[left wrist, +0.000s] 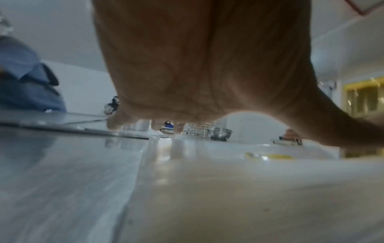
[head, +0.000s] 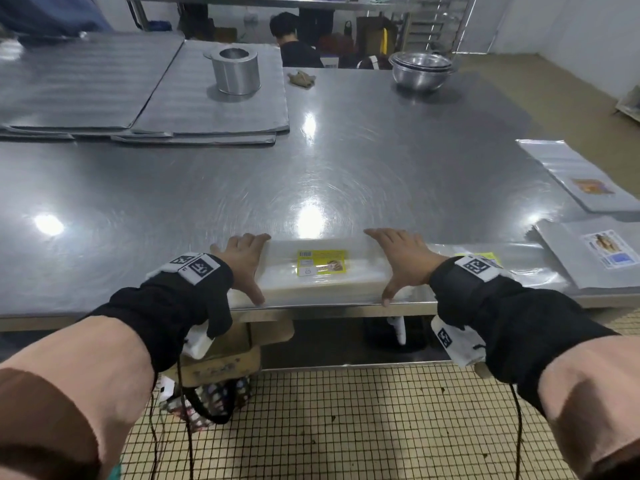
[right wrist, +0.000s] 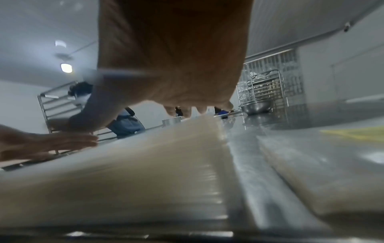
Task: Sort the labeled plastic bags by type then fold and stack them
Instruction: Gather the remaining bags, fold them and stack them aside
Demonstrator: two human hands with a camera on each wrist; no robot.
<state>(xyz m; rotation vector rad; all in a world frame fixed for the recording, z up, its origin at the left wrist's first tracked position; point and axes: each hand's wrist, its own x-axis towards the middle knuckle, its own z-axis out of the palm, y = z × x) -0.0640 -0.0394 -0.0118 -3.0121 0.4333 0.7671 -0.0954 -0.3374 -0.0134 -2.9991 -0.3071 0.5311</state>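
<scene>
A folded stack of clear plastic bags with a yellow label lies at the steel table's near edge. My left hand lies flat on the stack's left end, fingers straight, thumb at the front edge. On the right end my right hand presses flat, its thumb reaching down to the table rim. The left wrist view shows the palm over the pale stack. The right wrist view shows the right palm above the stack. More yellow-labelled bags lie under my right wrist.
Two other bag piles lie at the table's right edge: one with an orange label, one with a blue-and-white label. Grey trays, a metal cylinder and steel bowls stand at the back. A person sits beyond the table.
</scene>
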